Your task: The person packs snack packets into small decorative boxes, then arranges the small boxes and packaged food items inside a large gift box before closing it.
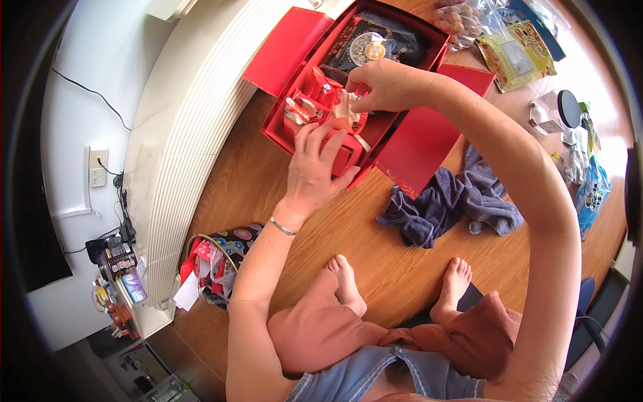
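A large red gift box (269,131) stands with its flaps folded out on the wooden floor. My left hand (316,168) grips a small red inner box (346,153) at the near end, fingers over its top and thumb along its side. My right hand (389,86) reaches in from the right, fingertips bent down at a red and clear snack packet (346,109); whether they pinch it is hidden. More red-wrapped packets (303,108) sit left of it. A black package with a bowl picture (369,47) fills the far end.
A crumpled purple-grey cloth (442,201) lies right of the box. Farther right are a yellow snack pouch (517,55), a bag of round brown items (457,22), a black-lidded clear jar (547,111) and a blue packet (593,193). A flowered bin with wrappers (236,241) stands left, beside a white cabinet (181,151).
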A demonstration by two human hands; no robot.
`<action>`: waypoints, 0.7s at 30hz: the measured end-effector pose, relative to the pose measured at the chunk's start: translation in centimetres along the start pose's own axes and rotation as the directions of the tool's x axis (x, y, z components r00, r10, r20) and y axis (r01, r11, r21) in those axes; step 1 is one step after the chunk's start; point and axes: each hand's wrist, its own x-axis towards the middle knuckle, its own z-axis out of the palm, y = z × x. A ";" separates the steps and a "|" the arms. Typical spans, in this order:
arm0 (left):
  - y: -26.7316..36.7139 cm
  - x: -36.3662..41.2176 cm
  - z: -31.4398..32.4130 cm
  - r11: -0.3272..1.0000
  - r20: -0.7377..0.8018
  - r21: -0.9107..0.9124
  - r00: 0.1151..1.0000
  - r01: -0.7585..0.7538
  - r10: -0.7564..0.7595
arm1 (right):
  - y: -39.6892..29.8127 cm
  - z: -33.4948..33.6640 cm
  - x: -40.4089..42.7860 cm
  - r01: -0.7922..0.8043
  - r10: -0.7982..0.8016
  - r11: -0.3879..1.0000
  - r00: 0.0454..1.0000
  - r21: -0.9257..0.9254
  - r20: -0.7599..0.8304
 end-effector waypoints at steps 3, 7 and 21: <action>-0.9 -0.2 -1.2 1.000 -0.085 -0.021 0.996 -0.009 0.007 | 0.6 0.1 -0.3 -0.006 0.007 0.999 1.000 0.037 -0.023; -1.4 -0.8 -2.0 0.996 -0.036 -0.085 0.999 -0.034 0.031 | 0.3 0.8 0.6 0.009 -0.007 0.999 0.999 -0.043 0.038; -3.7 -0.3 -3.5 0.603 -0.253 -0.733 0.696 0.315 -0.672 | -2.0 1.7 3.0 0.057 -0.028 0.996 0.928 -0.068 0.371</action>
